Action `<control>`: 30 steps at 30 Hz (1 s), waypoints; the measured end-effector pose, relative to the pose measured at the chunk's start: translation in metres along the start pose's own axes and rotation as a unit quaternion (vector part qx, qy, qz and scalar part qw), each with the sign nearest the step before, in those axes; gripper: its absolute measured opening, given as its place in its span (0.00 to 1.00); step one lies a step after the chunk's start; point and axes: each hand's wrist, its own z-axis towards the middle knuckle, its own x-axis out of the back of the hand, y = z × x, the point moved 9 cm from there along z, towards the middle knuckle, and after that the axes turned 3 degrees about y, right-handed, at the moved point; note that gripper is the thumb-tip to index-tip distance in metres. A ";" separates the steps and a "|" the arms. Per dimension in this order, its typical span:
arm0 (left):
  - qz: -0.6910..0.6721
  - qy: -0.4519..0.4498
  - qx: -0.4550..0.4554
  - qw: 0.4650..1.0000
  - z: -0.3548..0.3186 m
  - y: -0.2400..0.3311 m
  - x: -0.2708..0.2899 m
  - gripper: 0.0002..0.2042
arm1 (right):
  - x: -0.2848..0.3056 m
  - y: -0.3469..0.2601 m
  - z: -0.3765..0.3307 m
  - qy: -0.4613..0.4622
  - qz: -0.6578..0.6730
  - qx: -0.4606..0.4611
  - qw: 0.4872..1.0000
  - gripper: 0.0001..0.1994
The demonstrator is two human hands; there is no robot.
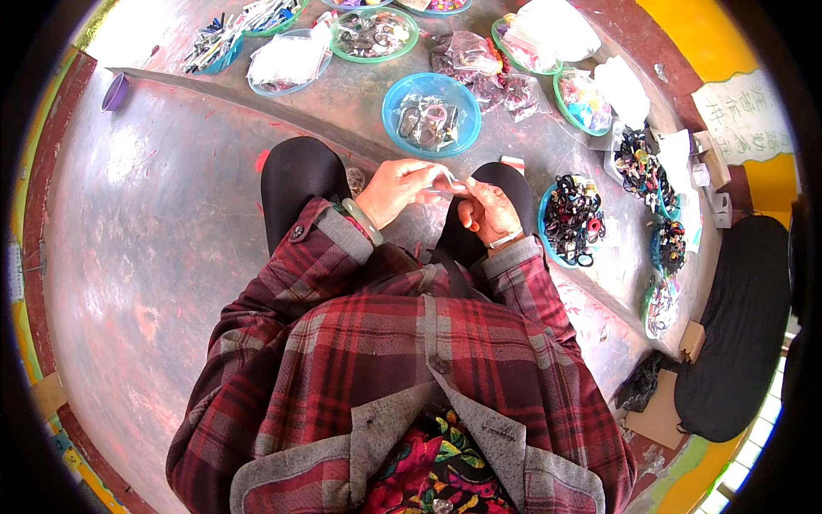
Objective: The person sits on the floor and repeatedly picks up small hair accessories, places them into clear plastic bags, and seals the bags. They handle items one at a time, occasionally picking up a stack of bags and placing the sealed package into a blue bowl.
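Observation:
Between my two hands, above my knees, is a small thin whitish piece that looks like a clear plastic bag. My left hand pinches one end of it, with a pale bangle at the wrist. The other end is between the fingertips of my right hand, whose remaining fingers curl inward. Whether anything lies inside the piece cannot be made out. Just beyond my hands stands a blue basin with small clear packets of hair ties. To the right of my right hand, another blue basin is heaped with mostly black hair ties.
Farther off are a green basin of small items, a basin with white bags, and reddish packets. More filled baskets line the right side, near a long black cushion. A purple bowl sits far left.

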 end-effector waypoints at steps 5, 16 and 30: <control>0.011 -0.014 -0.003 1.000 0.000 0.000 -0.001 0.14 | -0.008 -0.009 -0.003 0.017 0.033 0.022 0.999 0.17; 0.005 -0.039 -0.020 0.999 -0.002 0.002 -0.009 0.15 | -0.012 -0.010 -0.001 -0.017 0.060 0.037 0.997 0.17; 0.021 -0.056 -0.032 0.998 -0.005 0.008 -0.016 0.19 | -0.015 -0.011 -0.002 -0.044 0.033 0.045 0.997 0.23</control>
